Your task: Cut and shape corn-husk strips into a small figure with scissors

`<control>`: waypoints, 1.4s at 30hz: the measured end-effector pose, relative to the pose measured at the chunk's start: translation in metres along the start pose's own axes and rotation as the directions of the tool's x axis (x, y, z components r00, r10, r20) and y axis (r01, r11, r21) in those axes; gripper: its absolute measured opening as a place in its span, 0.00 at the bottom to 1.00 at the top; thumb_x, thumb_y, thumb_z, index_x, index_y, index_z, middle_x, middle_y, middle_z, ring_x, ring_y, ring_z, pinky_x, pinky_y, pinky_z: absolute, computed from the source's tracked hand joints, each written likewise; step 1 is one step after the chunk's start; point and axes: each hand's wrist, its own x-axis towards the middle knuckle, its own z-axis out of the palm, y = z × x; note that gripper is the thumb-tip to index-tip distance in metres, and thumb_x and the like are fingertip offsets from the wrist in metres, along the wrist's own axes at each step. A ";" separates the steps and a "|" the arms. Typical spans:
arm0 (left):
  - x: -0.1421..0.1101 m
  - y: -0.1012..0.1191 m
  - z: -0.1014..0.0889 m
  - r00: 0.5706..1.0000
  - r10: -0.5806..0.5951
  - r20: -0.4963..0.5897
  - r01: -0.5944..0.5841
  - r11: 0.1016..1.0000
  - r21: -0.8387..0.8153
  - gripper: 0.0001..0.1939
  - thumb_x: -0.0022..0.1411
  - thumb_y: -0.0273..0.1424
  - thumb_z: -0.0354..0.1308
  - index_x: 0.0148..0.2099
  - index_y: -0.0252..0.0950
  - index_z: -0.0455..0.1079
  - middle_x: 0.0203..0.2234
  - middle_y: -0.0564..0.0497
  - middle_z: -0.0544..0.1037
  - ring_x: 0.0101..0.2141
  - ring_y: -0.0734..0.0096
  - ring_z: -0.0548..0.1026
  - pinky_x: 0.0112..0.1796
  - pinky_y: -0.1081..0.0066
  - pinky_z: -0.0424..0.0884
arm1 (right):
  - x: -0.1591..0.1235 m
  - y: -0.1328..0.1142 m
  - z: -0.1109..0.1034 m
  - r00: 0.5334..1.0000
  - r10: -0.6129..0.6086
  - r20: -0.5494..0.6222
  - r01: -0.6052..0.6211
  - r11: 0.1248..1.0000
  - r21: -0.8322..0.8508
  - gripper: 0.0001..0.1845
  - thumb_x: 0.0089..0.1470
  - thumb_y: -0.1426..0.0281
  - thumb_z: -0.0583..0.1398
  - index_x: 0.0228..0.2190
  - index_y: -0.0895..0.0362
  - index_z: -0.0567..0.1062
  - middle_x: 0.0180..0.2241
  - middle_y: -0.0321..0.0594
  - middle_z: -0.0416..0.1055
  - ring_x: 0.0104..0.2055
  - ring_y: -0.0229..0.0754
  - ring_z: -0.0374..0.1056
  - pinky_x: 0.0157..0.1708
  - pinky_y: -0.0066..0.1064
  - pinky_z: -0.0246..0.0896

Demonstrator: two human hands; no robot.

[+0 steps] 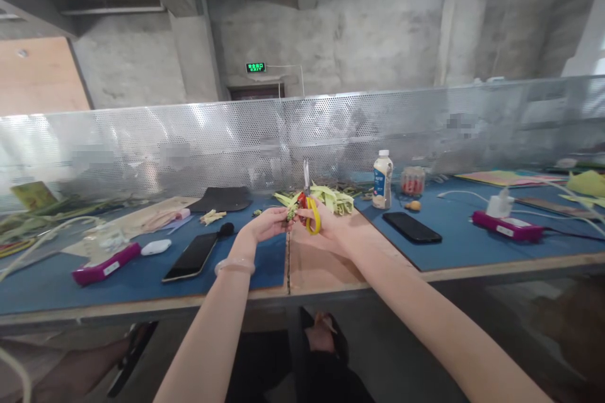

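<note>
My left hand [270,223] is closed, its fingertips pinching a small green plant piece [291,211] too small to name exactly. My right hand [329,220] has a pair of scissors [312,219] with yellow and red on the handles; the silver blades point up and away from me. Both hands meet over the bare wooden strip of the table, fingertips close together. Just behind them lies a pile of pale green leaf strips [336,199]. A light, translucent bangle circles my left wrist.
Left are a phone [191,257], a white earbud case [155,247] and a purple power strip [106,263]. Right are a white-capped bottle [382,181], a jar [413,181], a black phone [411,227] and another purple strip [507,227]. A perforated metal divider [227,145] stands behind.
</note>
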 end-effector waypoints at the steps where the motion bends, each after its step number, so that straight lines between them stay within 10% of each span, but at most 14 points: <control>1: 0.000 0.000 0.000 1.000 -0.003 -0.002 0.003 1.000 -0.005 0.09 0.61 0.31 0.55 0.41 0.30 0.68 0.33 0.50 0.73 0.30 0.74 0.73 0.31 0.69 0.72 | 0.001 0.001 -0.001 1.000 -0.002 -0.004 0.002 1.000 0.003 0.27 0.31 0.72 0.70 0.35 0.53 0.65 0.25 0.28 0.67 0.23 0.33 0.63 0.24 0.26 0.60; 25: -0.001 0.007 0.017 0.985 0.087 -0.151 -0.093 0.995 -0.036 0.10 0.61 0.32 0.54 0.43 0.32 0.67 0.33 0.51 0.74 0.32 0.72 0.73 0.32 0.68 0.71 | -0.002 -0.007 0.006 0.988 -0.103 -0.119 0.094 0.992 -0.080 0.23 0.33 0.68 0.69 0.33 0.54 0.66 0.25 0.30 0.66 0.24 0.32 0.61 0.24 0.25 0.58; 33: -0.001 0.009 0.021 0.969 0.131 -0.208 -0.133 0.991 0.006 0.15 0.47 0.28 0.67 0.38 0.35 0.69 0.33 0.50 0.77 0.33 0.73 0.75 0.35 0.72 0.69 | -0.005 -0.007 0.008 0.979 -0.105 -0.173 0.078 0.985 -0.153 0.13 0.58 0.64 0.56 0.39 0.61 0.69 0.32 0.37 0.67 0.28 0.32 0.64 0.26 0.26 0.64; 42: 0.001 0.007 0.020 0.955 0.145 -0.258 -0.135 0.989 0.055 0.09 0.56 0.26 0.59 0.42 0.31 0.69 0.35 0.50 0.75 0.33 0.71 0.74 0.36 0.66 0.71 | -0.004 -0.007 0.005 0.971 -0.111 -0.211 0.072 0.980 -0.185 0.15 0.58 0.65 0.56 0.44 0.60 0.68 0.41 0.42 0.68 0.37 0.38 0.67 0.35 0.34 0.67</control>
